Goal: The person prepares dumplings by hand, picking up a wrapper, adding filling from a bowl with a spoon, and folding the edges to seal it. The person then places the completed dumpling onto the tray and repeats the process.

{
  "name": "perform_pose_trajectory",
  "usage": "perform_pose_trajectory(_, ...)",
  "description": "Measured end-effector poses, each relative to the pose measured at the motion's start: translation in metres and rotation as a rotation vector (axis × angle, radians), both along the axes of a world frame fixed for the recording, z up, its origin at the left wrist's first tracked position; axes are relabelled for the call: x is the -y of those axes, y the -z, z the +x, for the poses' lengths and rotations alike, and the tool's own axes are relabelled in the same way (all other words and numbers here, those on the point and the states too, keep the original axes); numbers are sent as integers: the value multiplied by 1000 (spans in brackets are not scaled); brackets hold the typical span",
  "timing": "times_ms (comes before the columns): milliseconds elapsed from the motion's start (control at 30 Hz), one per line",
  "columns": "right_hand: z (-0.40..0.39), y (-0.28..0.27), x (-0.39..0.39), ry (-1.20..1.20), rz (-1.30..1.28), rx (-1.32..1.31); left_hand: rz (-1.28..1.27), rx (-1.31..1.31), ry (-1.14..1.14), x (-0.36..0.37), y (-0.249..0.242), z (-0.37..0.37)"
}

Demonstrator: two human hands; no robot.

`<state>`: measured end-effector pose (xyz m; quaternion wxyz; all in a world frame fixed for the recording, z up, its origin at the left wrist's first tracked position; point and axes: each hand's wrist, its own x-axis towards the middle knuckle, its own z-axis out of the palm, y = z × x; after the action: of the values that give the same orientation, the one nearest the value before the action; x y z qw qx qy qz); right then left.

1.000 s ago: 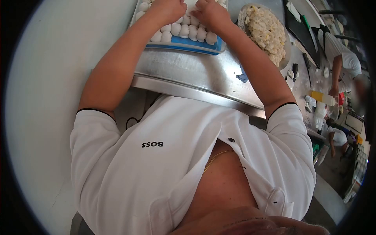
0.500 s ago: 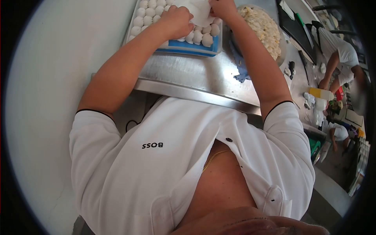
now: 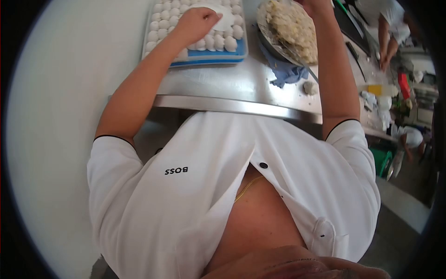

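Observation:
My left hand (image 3: 200, 23) is closed, its fingers pinching the edge of a thin, round white dough wrapper (image 3: 225, 19) over a tray. Under it, the blue-bottomed tray (image 3: 214, 58) holds rows of several small white dough balls (image 3: 209, 43), which look like filled dumplings. My right hand (image 3: 318, 6) is at the top edge, beside a round metal bowl (image 3: 263, 30) heaped with a pale, chopped filling (image 3: 292, 29). Its fingers are largely cut off by the frame, so what they hold cannot be made out. A metal utensil handle (image 3: 306, 66) sticks out of the bowl toward me.
A blue cloth (image 3: 287, 75) lies under the bowl on the steel table (image 3: 232, 88). Close to it sits a small pale lump (image 3: 311, 88). On the right are a dark-handled knife (image 3: 355, 56), a yellow bottle (image 3: 377, 89) and a co-worker's arms (image 3: 384, 42). A wall (image 3: 65, 116) stands left.
My right hand has left the wrapper and moved right, past the bowl. My left hand still holds the wrapper over the tray. The view has shifted a little, uncovering the utensil and pale lump.

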<state>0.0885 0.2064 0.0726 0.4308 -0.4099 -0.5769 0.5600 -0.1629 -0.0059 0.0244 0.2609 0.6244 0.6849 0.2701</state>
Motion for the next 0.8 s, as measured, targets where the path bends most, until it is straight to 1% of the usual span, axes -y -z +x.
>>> perform_pose_trajectory(33, -6, -14, 27, 12, 104, 114, -13, -3, 33, -1, 3, 6)
perform_pose_trajectory(67, -10, -20, 51, 24, 205, 232, -101, 436, -24, -3, 6, 11)
perform_pose_trajectory(100, -9, -17, 69, -45, 307, 296, -198, 872, -92, -4, 8, 18)
perform_pose_trajectory(133, -14, -9, 87, -152, 286, 340, -211, 862, -68, -2, 5, 27)
perform_pose_trajectory(167, -22, 18, 107, -212, 379, 275, -306, 1079, -11, 3, 0, 37)
perform_pose_trajectory(200, -14, 0, 148, -430, 505, 377, -403, 1296, 40, 12, -5, 46)
perform_pose_trajectory(233, -3, -8, 164, -414, 497, 374, -502, 1511, 86, 19, -9, 55)
perform_pose_trajectory(267, 6, -14, 176, -646, 365, 404, -499, 1528, -108, 26, -11, 68)
perform_pose_trajectory(300, 13, -16, 180, -880, 225, 429, -510, 1523, -106, 32, -13, 77)
perform_pose_trajectory(333, 26, -3, 172, -700, 441, 432, -443, 1417, -117, 38, -14, 84)
perform_pose_trajectory(367, 41, 1, 162, -567, 503, 594, -371, 1311, -131, 44, -16, 88)
perform_pose_trajectory(400, 59, 6, 152, -432, 562, 750, -279, 1272, -203, 48, -18, 89)
perform_pose_trajectory(433, 82, 17, 139, -395, 534, 1013, -281, 1268, -215, 52, -24, 82)
perform_pose_trajectory(467, 104, 28, 129, -350, 503, 1274, -110, 868, -166, 56, -34, 69)
perform_pose_trajectory(500, 124, 37, 133, -308, 472, 1353, 47, 466, -111, 58, -44, 57)
perform_pose_trajectory(533, 137, 46, 139, -265, 436, 1431, 40, 460, -115, 60, -54, 48)
perform_pose_trajectory(600, 145, 66, 144, -290, 420, 1455, 3, 151, -5, 63, -73, 37)
perform_pose_trajectory(633, 146, 71, 146, -307, 408, 1485, -2, 145, -4, 61, -76, 39)
perform_pose_trajectory(667, 145, 75, 147, -308, 410, 1422, -54, -68, 21, 57, -77, 43)
perform_pose_trajectory(700, 143, 79, 144, -308, 406, 1416, -106, -282, 44, 53, -78, 48)
perform_pose_trajectory(733, 141, 86, 139, -319, 426, 1413, -110, -286, 46, 50, -75, 55)
perform_pose_trajectory(800, 139, 86, 139, -325, 443, 1406, -69, -732, 78, 46, -67, 70)
